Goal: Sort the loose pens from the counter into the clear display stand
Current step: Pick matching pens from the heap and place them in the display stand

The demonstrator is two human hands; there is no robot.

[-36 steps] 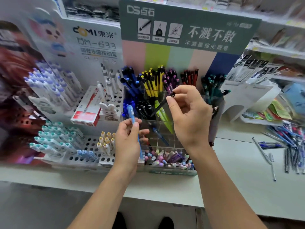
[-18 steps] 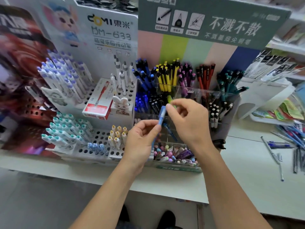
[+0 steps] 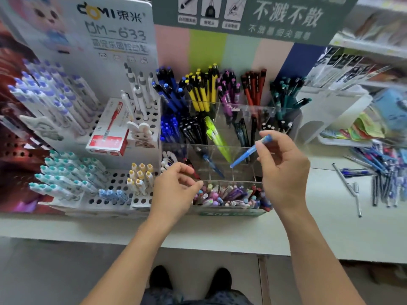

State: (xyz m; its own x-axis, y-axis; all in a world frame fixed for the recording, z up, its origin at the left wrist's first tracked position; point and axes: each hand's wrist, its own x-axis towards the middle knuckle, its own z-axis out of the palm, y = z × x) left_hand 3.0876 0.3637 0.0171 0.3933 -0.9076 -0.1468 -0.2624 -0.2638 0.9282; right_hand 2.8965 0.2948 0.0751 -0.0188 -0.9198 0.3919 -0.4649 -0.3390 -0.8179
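Head view: right hand [image 3: 284, 170] pinches a light blue pen [image 3: 250, 154] by its top end, tip slanting toward seven o'clock over a near-empty cell of the clear display stand [image 3: 231, 172], probably so it drops in tip-first. Left hand [image 3: 176, 188], fingers loosely curled around nothing, hovers at the stand's front edge. More loose pens [image 3: 383, 172] lie on the tabletop [image 3: 319, 227] at three o'clock.

We saw a display stand [image 3: 231, 150] of clear, glossy plastic. The blue pen [image 3: 248, 155] looked translucent, smooth plastic. The counter [image 3: 319, 227] was a pale, matt surface. The red box [image 3: 110, 130] seemed glossy card, and the perforated white rack [image 3: 114, 183] matt plastic.
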